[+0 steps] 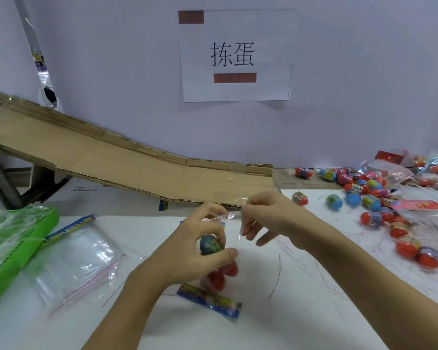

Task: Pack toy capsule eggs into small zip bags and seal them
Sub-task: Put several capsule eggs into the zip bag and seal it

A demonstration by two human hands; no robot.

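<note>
A clear zip bag [240,256] is hanging upright over the middle of the white table [314,311], its mouth at the top and a colourful printed header card [209,300] at its bottom end, which is lying on the table. Red capsule eggs [219,276] are sitting inside it near the bottom. The left hand [195,248] is curling its fingers and thumb round a blue-green egg [210,245] at the bag's left side while its upper fingers are pinching the left corner of the bag's mouth. Whether that egg is already inside the film cannot be told. The right hand [266,215] is pinching the right part of the mouth between thumb and forefinger, the other fingers spreading loosely downward.

Just left of the bag, a stack of empty zip bags [84,261] with red seal lines is lying flat, and beyond it a green tray [23,248] is holding crumpled clear film. Behind the hands a long cardboard ramp [137,162] is sloping down from the upper left to the table's far edge, blocking the space behind the bag's mouth. To the right, well apart from the bag, loose red and blue capsule eggs [372,205] are lying scattered among larger plastic bags [390,173]. A paper sign [235,59] with printed characters is hanging on the wall [364,72] above
</note>
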